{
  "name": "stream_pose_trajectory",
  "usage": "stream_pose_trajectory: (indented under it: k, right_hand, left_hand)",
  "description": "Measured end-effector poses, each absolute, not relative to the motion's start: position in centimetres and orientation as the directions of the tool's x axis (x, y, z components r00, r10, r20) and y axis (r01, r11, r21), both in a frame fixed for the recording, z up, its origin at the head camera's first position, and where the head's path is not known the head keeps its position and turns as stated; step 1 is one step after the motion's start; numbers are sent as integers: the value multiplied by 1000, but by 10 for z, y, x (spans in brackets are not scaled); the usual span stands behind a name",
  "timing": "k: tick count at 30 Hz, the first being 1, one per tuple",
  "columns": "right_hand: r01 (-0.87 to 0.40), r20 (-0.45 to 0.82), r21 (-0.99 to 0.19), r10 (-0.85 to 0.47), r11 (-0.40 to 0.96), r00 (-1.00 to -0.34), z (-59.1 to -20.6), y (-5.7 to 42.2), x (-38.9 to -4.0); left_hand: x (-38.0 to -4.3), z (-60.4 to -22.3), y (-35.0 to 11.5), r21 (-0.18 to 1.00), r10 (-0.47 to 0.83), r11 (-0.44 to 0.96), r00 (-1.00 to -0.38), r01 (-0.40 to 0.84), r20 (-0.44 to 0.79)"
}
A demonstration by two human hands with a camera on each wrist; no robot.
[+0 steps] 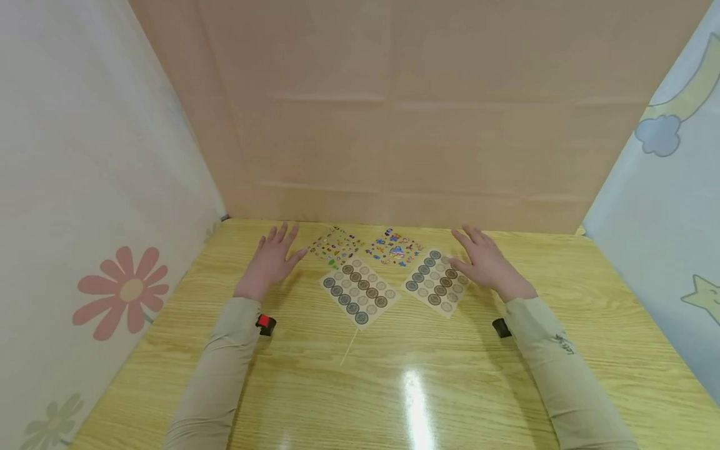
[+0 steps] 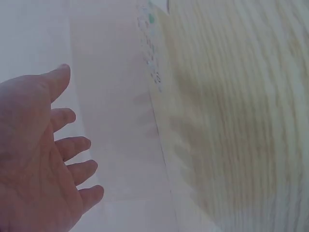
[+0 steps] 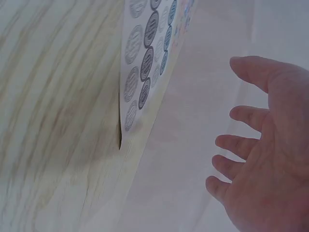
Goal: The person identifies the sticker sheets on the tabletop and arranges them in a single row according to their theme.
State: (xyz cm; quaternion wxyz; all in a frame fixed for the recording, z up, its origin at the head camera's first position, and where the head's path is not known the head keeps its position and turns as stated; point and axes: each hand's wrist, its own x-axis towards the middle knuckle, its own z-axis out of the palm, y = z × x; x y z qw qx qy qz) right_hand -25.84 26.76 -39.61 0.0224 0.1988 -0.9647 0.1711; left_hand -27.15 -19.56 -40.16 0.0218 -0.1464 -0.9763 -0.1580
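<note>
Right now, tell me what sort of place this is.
Probably a small screened-off tabletop workspace, likely indoors: a wood-grain table, a plain tan backdrop behind it, and a flower-patterned panel along the left side.

No text reads surely: dark lettering (image 1: 564,344) on the right sleeve (image 1: 568,381) is too small, and the coin-like marks on the left sticker sheet (image 1: 360,292) and right sticker sheet (image 1: 435,282), left of that sleeve, are illegible.

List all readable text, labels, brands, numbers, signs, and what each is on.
None reads clearly.
Right sleeve: dark lettering, too small and blurred to quote.
Left sheet of round stickers: marks in the circles, unreadable.
Right sheet of round stickers: same, unreadable.
</note>
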Motion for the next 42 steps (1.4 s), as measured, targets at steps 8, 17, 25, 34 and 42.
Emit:
stream_pose_trajectory:
  k: [8, 17, 25, 34, 42]
  right_hand:
    - [-382, 101, -497, -385, 779, -917, -394, 265, -261]
    - [-315, 72, -680, -367, 662, -928, -383, 256, -262]
    - [-240, 36, -843, -394, 482, -918, -371, 236, -264]
    - [-81, -53, -953, -424, 293, -904, -369, 211, -275]
    - [20, -88, -990, -485, 142, -870, -371, 193, -287]
  left_hand:
    - [-273, -397, -194, 499, 300, 810, -949, 308, 98]
    - [-274, -390, -193, 666, 274, 673, -945, 321, 178]
    - [-276, -390, -193, 841, 176, 505, -977, 196, 122]
    - [-281, -398, -195, 891, 149, 436, -987, 123, 63]
    - [-289, -405, -195, 914, 106, 403, -994, 39, -5]
